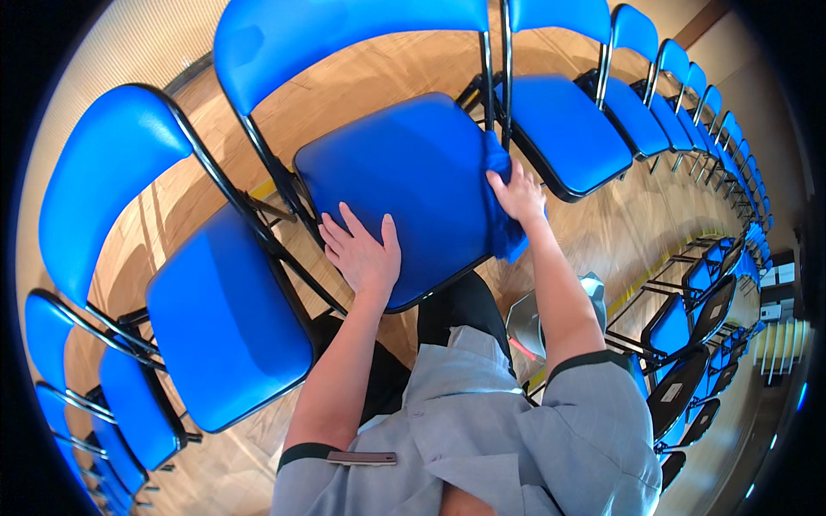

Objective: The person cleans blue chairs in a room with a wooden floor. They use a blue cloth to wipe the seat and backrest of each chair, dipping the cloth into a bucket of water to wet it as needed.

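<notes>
Before me stands a folding chair with a blue padded seat (413, 174) and a blue backrest (361, 19). Flat on the seat's front left part rests my left hand (364, 255), its fingers spread and holding nothing. My right hand (519, 193) is at the seat's right edge, gripping a blue cloth (500, 206) that hangs over that edge. Part of the cloth is hidden under the hand.
Blue folding chairs flank this one closely, one at left (226, 316) and one at right (561, 129), in a long curved row. More chairs (668, 329) stand behind at right. A translucent bag or container (526, 322) is beside my right leg on the wooden floor.
</notes>
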`<state>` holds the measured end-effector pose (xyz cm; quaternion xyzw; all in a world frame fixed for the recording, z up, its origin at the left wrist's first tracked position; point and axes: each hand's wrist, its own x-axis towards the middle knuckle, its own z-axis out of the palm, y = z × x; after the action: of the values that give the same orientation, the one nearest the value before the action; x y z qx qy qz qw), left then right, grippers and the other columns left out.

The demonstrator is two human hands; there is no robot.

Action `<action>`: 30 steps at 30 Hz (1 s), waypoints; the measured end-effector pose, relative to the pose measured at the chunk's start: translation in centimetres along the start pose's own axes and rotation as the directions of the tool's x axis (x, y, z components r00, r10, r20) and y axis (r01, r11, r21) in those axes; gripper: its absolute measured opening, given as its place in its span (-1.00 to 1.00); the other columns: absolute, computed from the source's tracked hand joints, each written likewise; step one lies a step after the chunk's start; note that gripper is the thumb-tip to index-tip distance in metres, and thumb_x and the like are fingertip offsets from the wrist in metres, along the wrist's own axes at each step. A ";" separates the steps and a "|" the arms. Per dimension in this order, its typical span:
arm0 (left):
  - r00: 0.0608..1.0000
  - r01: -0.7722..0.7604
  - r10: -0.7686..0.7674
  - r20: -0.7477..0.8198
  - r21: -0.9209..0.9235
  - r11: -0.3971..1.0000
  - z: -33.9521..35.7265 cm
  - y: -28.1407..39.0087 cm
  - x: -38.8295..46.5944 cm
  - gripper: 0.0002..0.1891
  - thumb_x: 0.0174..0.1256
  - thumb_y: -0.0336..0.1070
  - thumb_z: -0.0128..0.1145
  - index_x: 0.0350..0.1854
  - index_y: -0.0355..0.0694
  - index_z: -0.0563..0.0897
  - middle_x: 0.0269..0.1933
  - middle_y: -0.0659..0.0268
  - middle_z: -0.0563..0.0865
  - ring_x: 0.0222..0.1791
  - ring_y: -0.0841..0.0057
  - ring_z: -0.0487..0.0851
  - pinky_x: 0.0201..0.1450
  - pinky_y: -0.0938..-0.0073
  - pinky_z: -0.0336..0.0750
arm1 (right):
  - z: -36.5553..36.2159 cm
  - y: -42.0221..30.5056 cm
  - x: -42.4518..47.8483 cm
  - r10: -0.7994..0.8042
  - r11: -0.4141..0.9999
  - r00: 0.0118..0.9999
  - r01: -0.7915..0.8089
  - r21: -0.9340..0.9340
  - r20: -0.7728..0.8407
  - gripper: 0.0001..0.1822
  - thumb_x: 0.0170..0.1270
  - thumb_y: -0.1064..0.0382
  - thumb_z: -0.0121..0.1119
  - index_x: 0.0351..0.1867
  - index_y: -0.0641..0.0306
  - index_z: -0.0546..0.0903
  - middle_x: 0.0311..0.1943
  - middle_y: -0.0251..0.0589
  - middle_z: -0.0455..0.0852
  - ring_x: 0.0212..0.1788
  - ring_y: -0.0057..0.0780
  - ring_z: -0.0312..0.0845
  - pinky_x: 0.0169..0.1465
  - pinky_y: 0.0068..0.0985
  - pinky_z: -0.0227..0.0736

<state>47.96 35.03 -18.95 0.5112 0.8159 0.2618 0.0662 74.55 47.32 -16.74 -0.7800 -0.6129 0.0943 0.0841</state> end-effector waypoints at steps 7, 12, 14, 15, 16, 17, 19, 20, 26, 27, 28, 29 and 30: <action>0.999 -0.024 0.025 0.025 -0.024 0.999 0.3 1.2 0.2 -0.15 0.50 0.28 -0.11 0.59 -0.27 0.10 0.56 -0.27 0.04 0.59 -0.16 -0.04 0.55 -0.11 -0.04 | 1.2 0.2 10.7 -0.031 0.988 0.992 0.011 0.156 0.124 0.16 0.23 -0.65 -0.20 0.46 0.46 0.28 0.28 0.41 0.51 0.39 0.16 0.41 0.45 -0.11 0.25; 0.999 0.017 -0.016 0.040 -0.034 0.999 -0.7 0.1 0.3 -0.16 0.53 0.28 -0.20 0.58 -0.33 0.10 0.57 -0.29 0.03 0.60 -0.15 -0.05 0.58 -0.10 -0.09 | 0.7 0.2 2.5 -0.202 0.977 0.979 0.201 0.064 0.006 -0.01 0.32 -0.57 -0.19 0.56 0.12 0.22 0.45 0.12 0.38 0.46 0.10 0.33 0.48 -0.10 0.21; 0.998 0.037 -0.032 0.046 -0.095 0.995 -0.7 0.6 0.4 -0.17 0.53 0.28 -0.21 0.58 -0.33 0.13 0.57 -0.28 0.03 0.61 -0.13 -0.05 0.58 -0.09 -0.10 | 1.7 1.4 -0.8 -0.285 0.958 0.943 0.283 -0.039 -0.173 -0.09 0.36 -0.49 -0.12 0.58 0.01 0.21 0.53 0.05 0.24 0.52 0.13 0.19 0.53 -0.04 0.08; 0.998 0.047 -0.041 0.044 -0.124 0.991 -0.7 0.7 0.4 -0.17 0.53 0.28 -0.22 0.57 -0.33 0.14 0.57 -0.28 0.02 0.61 -0.13 -0.06 0.58 -0.09 -0.10 | 2.1 1.1 -2.7 -0.320 0.947 0.905 0.311 -0.075 -0.282 -0.11 0.34 -0.45 -0.02 0.56 0.02 0.26 0.51 0.04 0.28 0.52 0.21 0.13 0.54 0.05 -0.01; 0.998 0.052 -0.048 0.031 -0.155 0.987 -0.7 0.7 0.2 -0.20 0.54 0.27 -0.24 0.56 -0.32 0.17 0.57 -0.27 0.06 0.61 -0.10 -0.04 0.58 -0.08 -0.10 | 2.5 0.5 -4.5 -0.346 0.938 0.886 0.329 -0.108 -0.308 -0.12 0.33 -0.43 0.02 0.54 0.03 0.29 0.51 0.04 0.28 0.53 0.24 0.08 0.54 0.08 -0.06; 0.999 0.049 -0.048 0.012 -0.186 0.981 -0.5 0.7 0.2 -0.21 0.56 0.27 -0.26 0.56 -0.30 0.19 0.56 -0.23 0.09 0.61 -0.07 -0.01 0.58 -0.07 -0.09 | 2.6 -0.6 -6.4 -0.369 0.929 0.865 0.341 -0.141 -0.340 -0.13 0.31 -0.40 0.07 0.52 0.05 0.33 0.51 0.03 0.27 0.53 0.27 0.04 0.54 0.11 -0.12; 0.998 0.039 -0.048 -0.034 -0.244 0.969 -0.2 0.5 0.1 -0.24 0.58 0.26 -0.31 0.56 -0.26 0.21 0.56 -0.15 0.14 0.60 0.00 0.05 0.57 -0.04 -0.07 | 2.6 -3.9 -10.1 -0.463 0.886 0.838 0.448 -0.120 -0.288 -0.14 0.25 -0.36 0.14 0.47 0.08 0.39 0.52 0.01 0.26 0.54 0.31 -0.02 0.53 0.16 -0.18; 0.996 0.048 -0.066 -0.053 -0.300 0.953 -0.2 0.2 0.2 -0.26 0.58 0.24 -0.27 0.56 -0.26 0.22 0.56 -0.15 0.16 0.60 -0.01 0.06 0.58 -0.01 -0.06 | 2.4 -6.0 -12.2 -0.525 0.849 0.819 0.523 -0.078 -0.232 -0.19 0.29 -0.31 0.12 0.47 0.08 0.38 0.52 0.00 0.25 0.54 0.30 -0.04 0.53 0.18 -0.20; 0.993 0.085 -0.107 0.040 -0.886 0.456 0.3 -2.1 1.1 -0.35 0.62 0.10 -0.14 0.51 -0.32 0.29 0.54 -0.11 0.24 0.56 0.11 0.20 0.55 0.26 0.11 | 5.1 -11.5 -16.4 -0.811 0.563 0.552 0.826 -0.005 -0.193 -0.38 0.40 -0.12 0.03 0.47 -0.10 0.41 0.51 -0.14 0.30 0.56 0.18 0.00 0.55 0.16 -0.21; 0.997 0.050 -0.076 0.010 -0.829 0.556 0.5 -2.9 1.3 -0.36 0.62 0.10 -0.15 0.49 -0.33 0.32 0.55 -0.11 0.23 0.56 0.10 0.19 0.55 0.26 0.10 | 4.5 -10.9 -16.0 -0.836 0.529 0.529 0.848 0.037 -0.150 -0.38 0.37 -0.15 0.07 0.44 -0.12 0.44 0.50 -0.15 0.32 0.55 0.17 0.03 0.54 0.17 -0.18; 0.999 0.014 -0.041 -0.017 -0.761 0.649 0.9 -3.8 1.5 -0.37 0.62 0.09 -0.15 0.47 -0.34 0.36 0.55 -0.11 0.22 0.56 0.10 0.18 0.56 0.25 0.08 | 3.3 -9.7 -15.1 -0.858 0.495 0.502 0.865 0.081 -0.109 -0.38 0.34 -0.17 0.11 0.41 -0.14 0.48 0.49 -0.16 0.35 0.53 0.15 0.07 0.54 0.17 -0.15; 0.999 -0.019 -0.007 -0.035 -0.682 0.732 1.2 -4.8 1.6 -0.38 0.63 0.09 -0.16 0.45 -0.35 0.39 0.55 -0.11 0.21 0.57 0.10 0.18 0.57 0.25 0.07 | 2.0 -8.2 -14.2 -0.880 0.461 0.471 0.878 0.127 -0.063 -0.39 0.31 -0.20 0.16 0.38 -0.16 0.52 0.47 -0.17 0.38 0.52 0.14 0.10 0.53 0.18 -0.12; 0.994 -0.096 0.096 -0.041 -0.730 0.676 1.3 -6.1 2.0 -0.43 0.63 0.14 -0.21 0.37 -0.16 0.57 0.59 -0.12 0.13 0.60 0.03 0.08 0.59 0.19 0.02 | 0.7 -6.7 -13.1 -0.851 0.516 0.520 0.854 0.068 -0.072 -0.38 0.28 -0.19 0.21 0.37 -0.17 0.53 0.47 -0.18 0.39 0.51 0.12 0.14 0.52 0.18 -0.08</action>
<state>42.61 35.19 -22.79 0.4845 0.6158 0.5684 0.2509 65.02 36.16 -15.15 -0.3761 -0.9098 0.0582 0.1654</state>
